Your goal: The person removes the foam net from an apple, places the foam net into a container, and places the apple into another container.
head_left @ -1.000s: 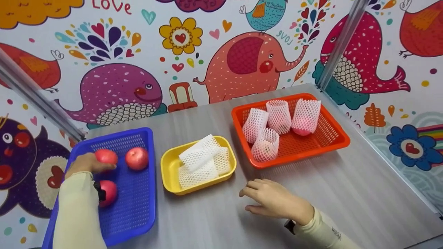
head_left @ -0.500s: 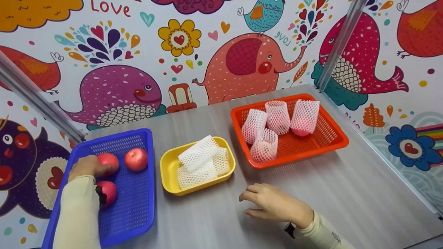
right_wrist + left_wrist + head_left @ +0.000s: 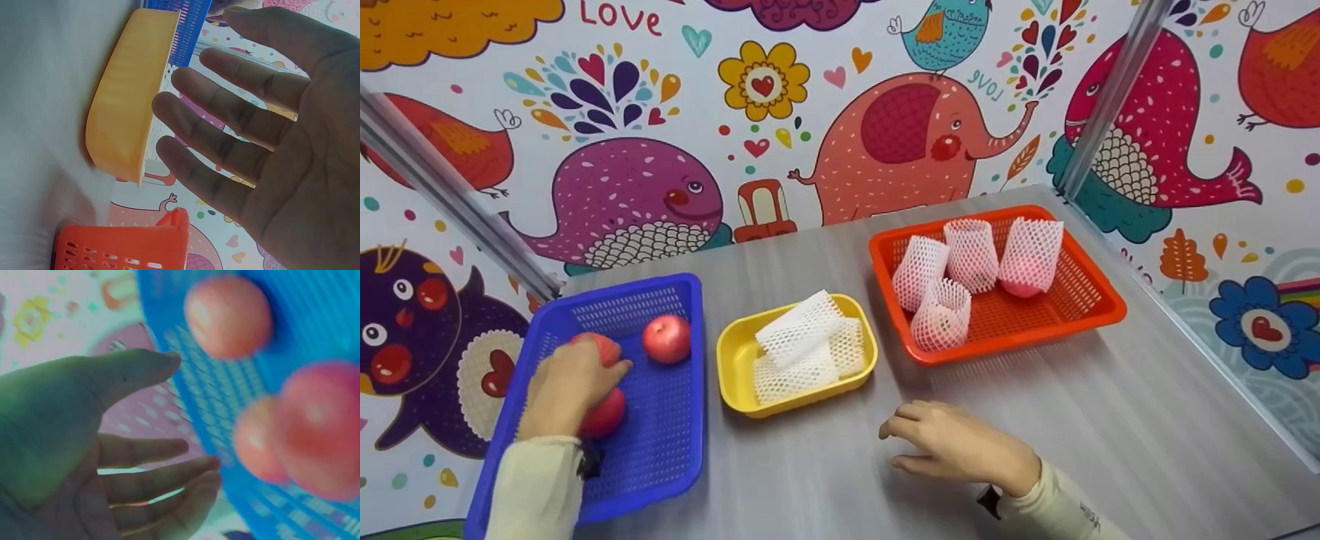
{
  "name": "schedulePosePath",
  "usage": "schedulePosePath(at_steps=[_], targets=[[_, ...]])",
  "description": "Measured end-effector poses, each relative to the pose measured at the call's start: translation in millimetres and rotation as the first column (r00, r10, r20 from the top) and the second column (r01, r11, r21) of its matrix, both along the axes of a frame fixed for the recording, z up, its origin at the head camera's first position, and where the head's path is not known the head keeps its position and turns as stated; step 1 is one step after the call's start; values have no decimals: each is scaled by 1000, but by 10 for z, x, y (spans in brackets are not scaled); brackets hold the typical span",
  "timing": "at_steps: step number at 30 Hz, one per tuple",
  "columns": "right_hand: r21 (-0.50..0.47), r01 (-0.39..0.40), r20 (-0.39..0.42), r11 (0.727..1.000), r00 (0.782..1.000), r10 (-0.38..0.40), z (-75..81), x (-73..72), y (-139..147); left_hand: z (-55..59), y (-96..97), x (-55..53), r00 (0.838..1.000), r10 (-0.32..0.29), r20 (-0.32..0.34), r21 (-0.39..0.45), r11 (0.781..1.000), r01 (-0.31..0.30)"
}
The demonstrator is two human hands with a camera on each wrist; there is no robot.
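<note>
In the head view my left hand (image 3: 566, 386) is over the left side of the blue basket (image 3: 697, 420), partly hiding two red apples. One apple (image 3: 601, 346) shows just beyond its fingers, and another apple (image 3: 606, 417) lies beside the hand, nearer to me. A third apple (image 3: 667, 339) sits by the basket's right wall. The left wrist view has the thumb and fingers spread, with nothing between them and a gap to the apples (image 3: 326, 433). My right hand (image 3: 960, 442) hovers over the table with relaxed, separated fingers, holding nothing.
Between the baskets stands a yellow tray (image 3: 735, 401) with several white foam fruit nets (image 3: 799, 337). At the right, a red basket (image 3: 1005, 354) contains several net-wrapped fruits (image 3: 943, 319). Patterned walls border the grey table (image 3: 810, 480) at the back and sides.
My left hand has moved from beside the far-left apple toward me and rightward, over the nearer apple. That far-left apple has shifted slightly. The right hand stays nearly still; the head view shifts a little.
</note>
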State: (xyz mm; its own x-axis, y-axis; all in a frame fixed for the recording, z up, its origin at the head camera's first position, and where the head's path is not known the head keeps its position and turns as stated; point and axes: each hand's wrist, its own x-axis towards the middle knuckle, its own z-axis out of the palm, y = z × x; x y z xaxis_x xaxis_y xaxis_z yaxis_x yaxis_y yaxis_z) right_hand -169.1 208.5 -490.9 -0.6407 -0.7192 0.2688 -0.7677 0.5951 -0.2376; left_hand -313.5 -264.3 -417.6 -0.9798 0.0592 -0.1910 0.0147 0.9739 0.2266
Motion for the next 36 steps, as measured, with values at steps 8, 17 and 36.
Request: schedulePosePath(at_steps=[8,17,36], targets=[[-10,-11,-1,1000,1000,11,-1,-8,-16,32,658,665,974,-112,-198,0,993,114],[-27,-33,-31,999,999,32,-33,-18,-48,-254,1178,1250,897,-192,-398,45,973,228],[1,-9,5,1000,1000,9,43,-67,-6,-433,1441,1548,975,-162,-151,67,982,174]])
